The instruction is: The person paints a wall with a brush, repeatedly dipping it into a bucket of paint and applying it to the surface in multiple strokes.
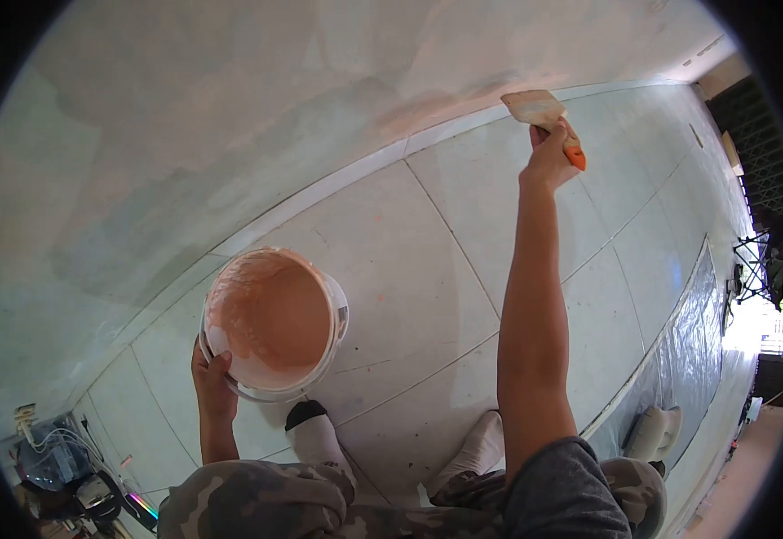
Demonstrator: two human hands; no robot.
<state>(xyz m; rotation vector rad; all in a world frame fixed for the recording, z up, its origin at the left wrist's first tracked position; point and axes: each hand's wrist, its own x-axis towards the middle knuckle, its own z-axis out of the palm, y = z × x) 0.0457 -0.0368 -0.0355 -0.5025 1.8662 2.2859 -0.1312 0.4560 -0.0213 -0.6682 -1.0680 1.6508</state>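
Note:
My left hand grips the rim of a white bucket at the lower left, thumb over the edge. Inside it is peach-coloured paint, with smears up the inner wall. Stretched far forward, my right hand is closed around the handle of a wide paintbrush with an orange handle end. Its pale bristles point up and left, close to the foot of the wall. Patches of a damp-looking, darker pinkish tone show along the wall's lower part.
A white skirting strip runs between wall and tiled floor. Clear plastic sheeting lies at the right with a beige object on it. Cables and equipment stand at lower left. My socked feet are below the bucket.

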